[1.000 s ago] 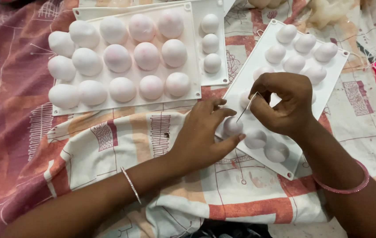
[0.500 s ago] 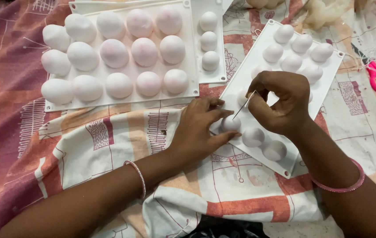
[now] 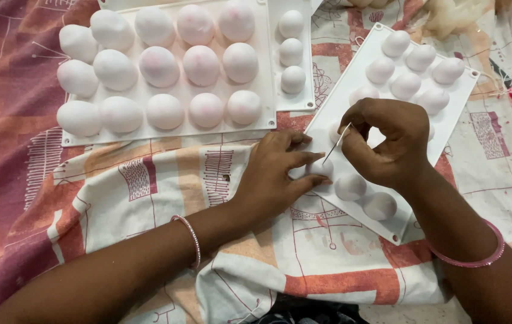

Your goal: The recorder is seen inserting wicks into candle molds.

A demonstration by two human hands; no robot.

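Pinching a thin needle (image 3: 335, 145) in our closed right hand (image 3: 391, 144), we have lowered its tip onto the small white dome (image 3: 320, 167) just beneath. Our left hand (image 3: 274, 177) has slid in — fingers spread flat, steadying the white mould tray (image 3: 460, 96) beside that dome, gripping nothing.

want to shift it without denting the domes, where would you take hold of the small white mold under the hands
Probably by the flat rim of the mold, from its far right corner. The domes bulge across the middle, the left hand and right hand cover the near end, and that corner border lies bare on the cloth.
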